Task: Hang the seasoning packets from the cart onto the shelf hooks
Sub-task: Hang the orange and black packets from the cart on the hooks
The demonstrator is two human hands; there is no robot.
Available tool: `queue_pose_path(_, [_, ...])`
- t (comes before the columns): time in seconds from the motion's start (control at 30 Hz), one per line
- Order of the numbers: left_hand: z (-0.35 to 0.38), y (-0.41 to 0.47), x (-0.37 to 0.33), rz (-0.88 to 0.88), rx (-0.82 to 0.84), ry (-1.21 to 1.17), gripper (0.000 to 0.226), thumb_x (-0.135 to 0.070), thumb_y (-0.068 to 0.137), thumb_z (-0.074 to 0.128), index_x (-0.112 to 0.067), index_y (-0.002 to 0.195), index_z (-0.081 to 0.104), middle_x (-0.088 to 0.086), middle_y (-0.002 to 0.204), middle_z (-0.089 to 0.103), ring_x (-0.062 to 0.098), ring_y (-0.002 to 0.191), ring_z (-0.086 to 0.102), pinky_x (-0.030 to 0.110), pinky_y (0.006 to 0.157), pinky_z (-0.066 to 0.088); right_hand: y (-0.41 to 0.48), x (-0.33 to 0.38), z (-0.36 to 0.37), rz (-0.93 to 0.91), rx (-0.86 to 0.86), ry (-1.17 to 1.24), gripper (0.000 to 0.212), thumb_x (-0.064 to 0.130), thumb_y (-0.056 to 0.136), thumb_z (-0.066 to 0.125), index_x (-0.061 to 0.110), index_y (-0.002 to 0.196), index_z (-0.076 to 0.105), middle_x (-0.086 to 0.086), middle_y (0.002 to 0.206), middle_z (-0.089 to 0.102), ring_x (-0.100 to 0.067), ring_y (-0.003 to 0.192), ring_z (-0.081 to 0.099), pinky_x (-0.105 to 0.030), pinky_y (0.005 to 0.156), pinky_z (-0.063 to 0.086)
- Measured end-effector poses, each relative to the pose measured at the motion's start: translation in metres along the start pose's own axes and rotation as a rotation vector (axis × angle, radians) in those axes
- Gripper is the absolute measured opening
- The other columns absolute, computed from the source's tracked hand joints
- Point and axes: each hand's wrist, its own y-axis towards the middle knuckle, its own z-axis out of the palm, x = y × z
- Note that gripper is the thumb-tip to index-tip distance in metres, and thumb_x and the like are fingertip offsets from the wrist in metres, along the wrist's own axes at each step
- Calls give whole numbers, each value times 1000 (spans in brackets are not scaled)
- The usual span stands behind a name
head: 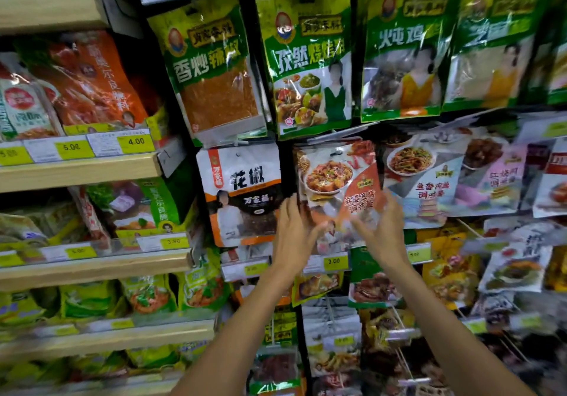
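- Left hand and right hand grasp the seasoning packet's lower side edges.
- Neighbouring packets crowd both sides.
- Its long axis runs near vertical.

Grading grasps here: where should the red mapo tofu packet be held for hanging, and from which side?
Probably its lower side edges, from below, as the left hand and right hand pinch the mapo tofu packet: it is flat and thin, and that leaves its top free for hanging.
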Motion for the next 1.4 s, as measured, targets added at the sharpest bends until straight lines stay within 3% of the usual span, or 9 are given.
queue_pose_path(0.17, [29,23,-6,-203,87,-48,105,-37,85,68,-9,151,-9,10,161,1,25,147,10,37,117,21,19,-19,13,73,131,55,104,33,73,83,2,149,19,-16,152,28,-32,142,25,-48,115,28])
queue_pose_path(0.4, [38,37,1,-221,-82,-154,87,-15,87,69,-8,152,11,11,158,17,23,143,21,18,106,23,39,-23,31,97,121,-41,101,45,73,79,0,145,23,-18,141,43,-34,130,43,-46,100,44])
queue_pose_path(0.57, [37,37,11,-119,-112,-111,83,-30,88,66,-8,151,18,12,151,36,27,138,34,38,109,34,42,-29,39,48,95,57,98,40,71,82,1,142,26,-17,136,45,-32,128,44,-39,99,41])
queue_pose_path(0.77, [50,40,26,-259,-27,-236,71,-42,94,54,-15,150,20,1,140,47,22,129,45,30,99,39,50,-35,37,16,199,344,100,24,70,86,5,145,22,-13,140,44,-25,130,44,-36,109,38])
queue_pose_path(0.83, [55,41,33,-304,14,-317,53,-45,94,50,-18,138,38,-6,125,54,15,117,51,29,95,39,52,-36,37,41,227,383,91,21,71,85,6,140,28,-13,134,51,-26,124,51,-42,105,43])
queue_pose_path(0.97, [56,43,37,-315,22,-287,39,-57,88,46,-20,103,50,-3,95,58,14,93,58,32,82,42,51,-38,33,84,239,468,85,22,74,83,11,139,30,-1,122,56,-16,113,57,-19,87,47])
queue_pose_path(1.1, [60,27,29,-235,-31,-261,71,-48,92,51,-13,147,24,3,137,49,18,120,50,34,97,44,39,-47,26,33,260,461,83,16,76,81,10,141,29,-2,124,56,-15,114,57,-23,92,49])
queue_pose_path(1.3, [61,16,24,-100,-45,-278,69,-25,90,65,-14,143,22,1,142,40,22,133,41,17,100,42,34,-48,19,-47,272,361,86,14,77,80,4,144,27,-8,132,53,-16,120,52,-21,95,42])
queue_pose_path(1.4, [58,15,22,-79,-38,-265,87,-27,87,65,-9,151,9,9,154,27,24,141,30,44,110,35,34,-51,16,-47,284,323,84,12,79,78,7,145,25,-7,133,51,-14,121,49,-14,90,37])
